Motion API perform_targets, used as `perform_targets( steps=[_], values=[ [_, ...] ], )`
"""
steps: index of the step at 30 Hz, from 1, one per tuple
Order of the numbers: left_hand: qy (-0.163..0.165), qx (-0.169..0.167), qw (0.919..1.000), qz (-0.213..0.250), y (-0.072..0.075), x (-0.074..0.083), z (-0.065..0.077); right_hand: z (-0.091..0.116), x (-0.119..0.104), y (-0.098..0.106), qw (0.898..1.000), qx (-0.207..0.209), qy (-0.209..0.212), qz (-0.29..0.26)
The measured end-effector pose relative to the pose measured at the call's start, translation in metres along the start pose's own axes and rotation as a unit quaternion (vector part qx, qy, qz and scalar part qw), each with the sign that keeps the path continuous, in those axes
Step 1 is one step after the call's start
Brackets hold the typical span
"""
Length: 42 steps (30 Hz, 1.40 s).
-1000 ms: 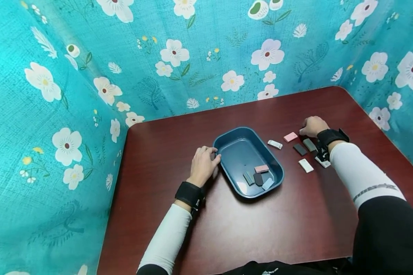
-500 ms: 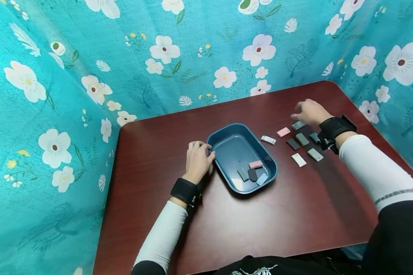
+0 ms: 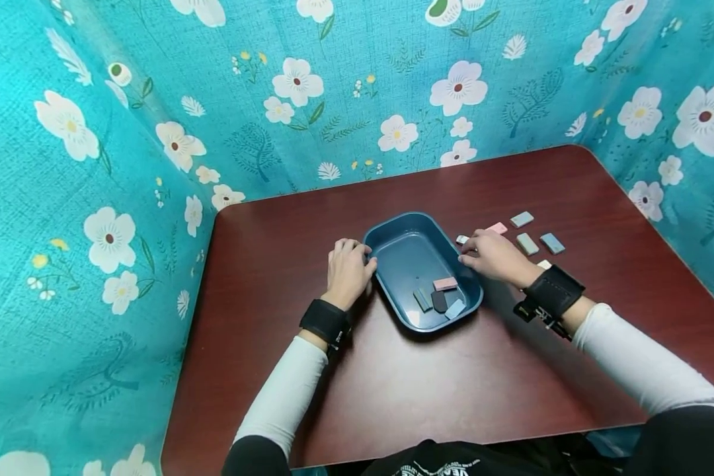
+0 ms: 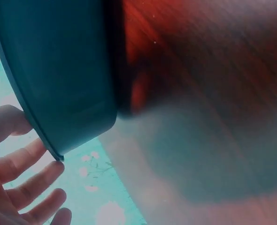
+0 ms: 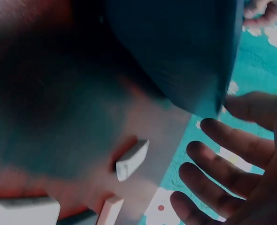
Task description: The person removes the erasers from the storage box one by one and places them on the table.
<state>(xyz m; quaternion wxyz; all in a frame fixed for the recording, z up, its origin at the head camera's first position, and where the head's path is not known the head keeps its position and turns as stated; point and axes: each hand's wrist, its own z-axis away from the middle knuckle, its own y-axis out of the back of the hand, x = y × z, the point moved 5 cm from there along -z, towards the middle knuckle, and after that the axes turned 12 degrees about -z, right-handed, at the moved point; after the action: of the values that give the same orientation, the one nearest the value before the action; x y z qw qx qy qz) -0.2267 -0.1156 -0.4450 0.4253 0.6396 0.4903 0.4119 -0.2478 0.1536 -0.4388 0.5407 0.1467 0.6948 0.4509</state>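
Note:
A dark blue plastic tray point(image 3: 407, 254) lies on the table, with a pink block point(image 3: 445, 283), a black block point(image 3: 439, 302), a grey-green block point(image 3: 422, 301) and a light blue block point(image 3: 455, 309) inside. The blocks look like small erasers. At the tray's far left corner, my left hand point(image 3: 348, 272) touches the rim with relaxed, spread fingers; the left wrist view shows thumb and fingertips at the rim. My right hand point(image 3: 500, 256) is at the opposite side, its thumb by the rim in the right wrist view. The other right fingers extend loosely, nothing between them.
Right of the tray lie several loose blocks: a pale grey one point(image 3: 521, 219), a blue one point(image 3: 552, 243), a greenish one point(image 3: 527, 244) and a pink one point(image 3: 498, 228). My right hand partly covers others. A floral curtain point(image 3: 333, 99) hangs behind the brown table point(image 3: 285, 264).
My right hand has come from the loose blocks at the back right to the tray's right side. The left hand has stayed at the tray's corner.

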Motion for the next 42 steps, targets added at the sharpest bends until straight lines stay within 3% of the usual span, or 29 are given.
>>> perform_targets(
  steps=[3,6,9,11,14,17,30,34,38,42],
  values=[
    [-0.009,0.002,0.9991,-0.042,-0.001,0.013,0.000,0.004,-0.002,-0.004,0.999,0.015,0.022,0.030],
    [-0.074,-0.023,0.9936,-0.083,-0.002,0.041,0.004,0.007,-0.004,-0.007,0.998,0.019,0.028,0.047],
    [-0.171,-0.083,0.9767,-0.099,-0.005,0.075,0.010,0.009,-0.006,-0.008,0.997,0.027,0.029,0.059],
    [-0.214,-0.126,0.9634,-0.101,-0.008,0.092,0.014,0.009,-0.009,-0.008,0.997,0.037,0.033,0.064],
    [-0.238,-0.165,0.9497,-0.118,-0.018,0.107,0.019,0.013,-0.010,-0.010,0.996,0.053,0.039,0.061],
    [-0.244,-0.180,0.9437,-0.133,-0.026,0.114,0.025,0.019,-0.008,-0.013,0.996,0.058,0.037,0.050],
    [-0.260,-0.186,0.9397,-0.122,-0.039,0.121,0.027,0.027,-0.002,-0.010,0.996,0.079,0.031,0.038],
    [-0.253,-0.187,0.9457,-0.081,-0.032,0.115,0.022,0.027,0.000,-0.010,0.996,0.076,0.020,0.038],
    [-0.207,-0.171,0.9629,-0.030,-0.006,0.088,0.007,0.026,0.003,-0.011,0.996,0.075,0.016,0.034],
    [-0.120,-0.148,0.9816,-0.002,0.025,0.039,-0.010,0.026,0.005,-0.010,0.997,0.075,0.015,0.026]
  ],
)
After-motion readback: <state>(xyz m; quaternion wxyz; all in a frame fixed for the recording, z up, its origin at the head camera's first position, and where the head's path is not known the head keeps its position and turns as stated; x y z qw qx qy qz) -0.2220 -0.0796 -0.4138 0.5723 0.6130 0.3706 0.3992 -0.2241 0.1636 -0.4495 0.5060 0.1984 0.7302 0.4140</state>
